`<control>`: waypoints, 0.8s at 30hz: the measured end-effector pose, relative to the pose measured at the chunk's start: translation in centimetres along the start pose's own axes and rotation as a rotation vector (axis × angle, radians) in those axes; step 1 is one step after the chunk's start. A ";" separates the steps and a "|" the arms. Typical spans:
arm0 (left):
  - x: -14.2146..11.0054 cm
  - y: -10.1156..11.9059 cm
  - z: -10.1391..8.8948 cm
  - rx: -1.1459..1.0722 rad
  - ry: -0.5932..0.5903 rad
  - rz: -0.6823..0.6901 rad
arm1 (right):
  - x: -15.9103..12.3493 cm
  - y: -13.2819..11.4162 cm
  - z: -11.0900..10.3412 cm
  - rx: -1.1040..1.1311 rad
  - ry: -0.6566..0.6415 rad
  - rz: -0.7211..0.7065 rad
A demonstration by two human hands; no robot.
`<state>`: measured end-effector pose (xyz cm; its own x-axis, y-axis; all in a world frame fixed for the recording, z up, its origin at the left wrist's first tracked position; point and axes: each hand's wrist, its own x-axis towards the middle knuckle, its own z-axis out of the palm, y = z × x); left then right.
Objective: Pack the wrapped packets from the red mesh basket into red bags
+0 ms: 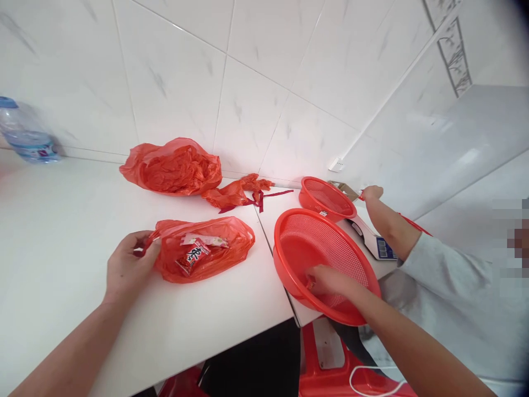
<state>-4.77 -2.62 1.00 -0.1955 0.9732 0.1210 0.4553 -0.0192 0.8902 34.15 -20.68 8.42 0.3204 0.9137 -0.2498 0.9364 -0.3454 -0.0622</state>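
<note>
My left hand (131, 267) pinches the left edge of an open red plastic bag (233, 237) lying on the white table. Inside that bag are a red snack packet (193, 256) with black lettering and a pale pink-and-white wrapper (204, 240). My right hand (328, 280) reaches down into a large red mesh basket (285, 234), its fingers closed on a small red packet (311, 283). Part of this packet is hidden by the fingers. The basket's bottom shows no other packets where I can see it.
Behind lie a bunched red bag (173, 168) and dark red ribbon (261, 199). A smaller red basket (326, 197) and a scale (382, 245) stand at the right, beside a co-worker's arm (388, 220). A water bottle (28, 138) is far left; a red stool (326, 366) is below.
</note>
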 end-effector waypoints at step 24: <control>0.5 -0.9 0.1 -0.089 -0.026 0.095 | 7.3 -19.0 -6.8 0.059 0.194 -0.583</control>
<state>-5.21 -2.10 0.24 -0.1319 0.9716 0.1967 0.3920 -0.1311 0.9106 19.73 -5.99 14.38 -0.2162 0.9761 0.0217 0.9575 0.2164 -0.1906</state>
